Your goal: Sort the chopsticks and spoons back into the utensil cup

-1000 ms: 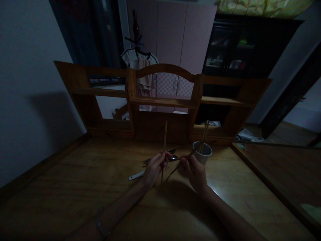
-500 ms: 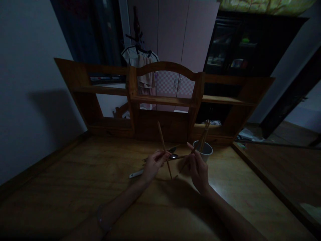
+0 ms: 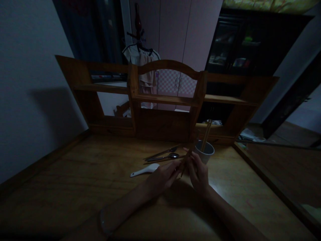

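My left hand (image 3: 163, 177) and my right hand (image 3: 199, 172) meet over the middle of the wooden desk (image 3: 75, 187), both closed around wooden chopsticks (image 3: 187, 160) that tilt up towards the right. Just behind my right hand stands a white cup (image 3: 206, 152) with more chopsticks (image 3: 207, 134) upright in it. A white ceramic spoon (image 3: 145, 170) lies on the desk left of my hands. Metal spoons and a fork (image 3: 163, 155) lie behind it. The room is dim.
A wooden shelf unit (image 3: 165, 100) rises along the back of the desk. A white wall (image 3: 27, 100) borders the left side. Clothes hang on a stand (image 3: 142, 67) behind the shelf, and a dark cabinet (image 3: 238, 50) is at the far right.
My left hand held one chopstick upright, apart from my right. It has moved right and down, and both hands now hold the chopsticks together. The white spoon is now uncovered.
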A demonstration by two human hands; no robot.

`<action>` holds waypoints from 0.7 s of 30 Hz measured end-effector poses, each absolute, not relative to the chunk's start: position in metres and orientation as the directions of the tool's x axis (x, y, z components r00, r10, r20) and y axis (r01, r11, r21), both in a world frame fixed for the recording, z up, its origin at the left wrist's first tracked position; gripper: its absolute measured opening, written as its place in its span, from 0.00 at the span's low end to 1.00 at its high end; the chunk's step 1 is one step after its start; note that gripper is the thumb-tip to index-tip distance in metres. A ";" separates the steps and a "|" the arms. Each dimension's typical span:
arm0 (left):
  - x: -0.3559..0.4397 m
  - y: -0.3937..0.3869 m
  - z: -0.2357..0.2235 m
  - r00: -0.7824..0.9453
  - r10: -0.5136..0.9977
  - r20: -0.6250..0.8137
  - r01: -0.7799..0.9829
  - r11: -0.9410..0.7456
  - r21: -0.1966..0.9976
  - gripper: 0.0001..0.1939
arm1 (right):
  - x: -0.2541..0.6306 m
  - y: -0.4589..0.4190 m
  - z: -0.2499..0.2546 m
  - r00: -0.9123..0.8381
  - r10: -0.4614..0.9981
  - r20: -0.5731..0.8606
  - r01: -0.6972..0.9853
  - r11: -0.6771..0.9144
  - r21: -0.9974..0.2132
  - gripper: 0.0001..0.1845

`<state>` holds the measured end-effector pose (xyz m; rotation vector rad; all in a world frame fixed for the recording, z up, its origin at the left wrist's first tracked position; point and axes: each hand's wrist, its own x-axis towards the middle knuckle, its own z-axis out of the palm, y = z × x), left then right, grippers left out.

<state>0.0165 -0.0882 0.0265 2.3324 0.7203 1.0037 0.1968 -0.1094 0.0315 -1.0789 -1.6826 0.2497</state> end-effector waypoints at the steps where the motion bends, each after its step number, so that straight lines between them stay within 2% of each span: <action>1: 0.017 -0.087 0.025 0.586 0.637 0.501 0.276 -0.738 0.616 0.15 | 0.197 -0.110 0.030 -0.023 0.750 0.661 0.528 0.570 -0.629 0.17; 6: 0.018 -0.082 0.019 0.608 0.622 0.493 0.305 -0.757 0.578 0.08 | 0.199 -0.112 0.023 -0.047 0.724 0.688 0.536 0.600 -0.594 0.16; 14: 0.017 -0.078 0.022 0.593 0.658 0.465 0.269 -0.705 0.656 0.09 | 0.197 -0.109 0.024 -0.092 0.777 0.623 0.455 0.589 -0.668 0.16; 21: 0.015 -0.078 0.027 0.584 0.691 0.427 0.257 -0.656 0.710 0.13 | 0.196 -0.108 0.024 -0.085 0.776 0.625 0.458 0.588 -0.667 0.14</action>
